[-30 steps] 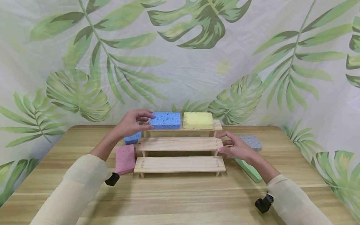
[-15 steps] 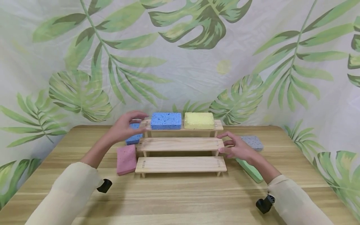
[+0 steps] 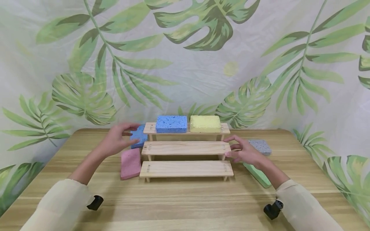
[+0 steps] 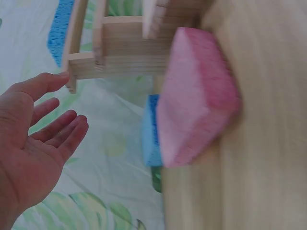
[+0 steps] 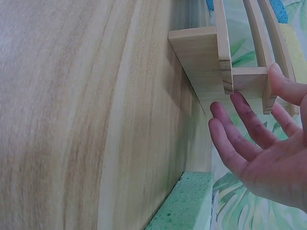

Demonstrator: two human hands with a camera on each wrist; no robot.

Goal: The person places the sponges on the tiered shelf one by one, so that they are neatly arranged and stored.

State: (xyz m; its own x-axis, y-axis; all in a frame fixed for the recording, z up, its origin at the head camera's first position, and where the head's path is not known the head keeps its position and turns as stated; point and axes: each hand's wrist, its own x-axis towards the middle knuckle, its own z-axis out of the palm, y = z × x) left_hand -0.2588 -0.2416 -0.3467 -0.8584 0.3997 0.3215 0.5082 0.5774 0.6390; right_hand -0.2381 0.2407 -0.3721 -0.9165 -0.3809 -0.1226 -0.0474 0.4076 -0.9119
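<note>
The little three-step wooden shelf [image 3: 186,149] stands in the middle of the wooden tabletop [image 3: 185,202]. On its top step sit a dark blue sponge block [image 3: 171,124] and a yellow sponge block [image 3: 205,124], side by side. The two lower steps hold nothing.

The left hand [image 3: 115,141] is in the air just left of the shelf, with its fingers [image 4: 57,127] loose and spread, holding nothing. It is close to a light blue sponge [image 3: 138,137] lying beside the shelf, and a pink sponge block [image 3: 130,163] lies nearer to us. The right hand [image 3: 244,152] is at the right end of the middle step, fingers [image 5: 240,132] loose, holding nothing; I cannot tell if it touches the wood. Beside it lie a grey sponge [image 3: 260,146] and a green sponge [image 3: 257,175].

So two sponges look done and four seem left to go, I think
</note>
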